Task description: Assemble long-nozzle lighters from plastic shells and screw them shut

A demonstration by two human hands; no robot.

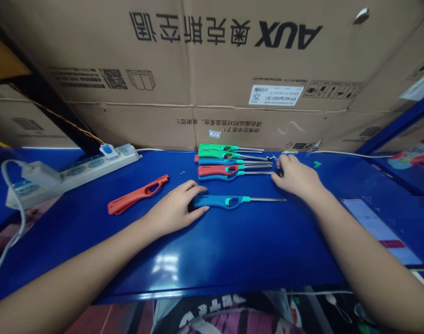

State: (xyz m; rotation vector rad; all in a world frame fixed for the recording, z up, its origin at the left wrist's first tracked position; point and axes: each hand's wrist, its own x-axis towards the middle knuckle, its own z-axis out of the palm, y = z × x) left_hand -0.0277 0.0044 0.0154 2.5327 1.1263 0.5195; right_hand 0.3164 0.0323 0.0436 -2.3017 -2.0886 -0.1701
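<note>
My left hand (179, 206) is closed round the handle end of a blue lighter (217, 201), whose metal rod points right on the blue table (198, 250). Behind it lies a row of lighters with green, blue and red handles, among them a red one (217, 170) and a green one (215, 148). My right hand (295, 175) is by the rod tips of that row, fingers curled around a small dark thing I cannot make out. To the left of my left hand sits a separate red handle piece (137, 195) without a rod.
A white power strip (83, 171) with plugs stands at the left. A large cardboard box (215, 69) forms the back. At the right lies a phone (379, 229). A small green piece (317, 164) rests behind my right hand.
</note>
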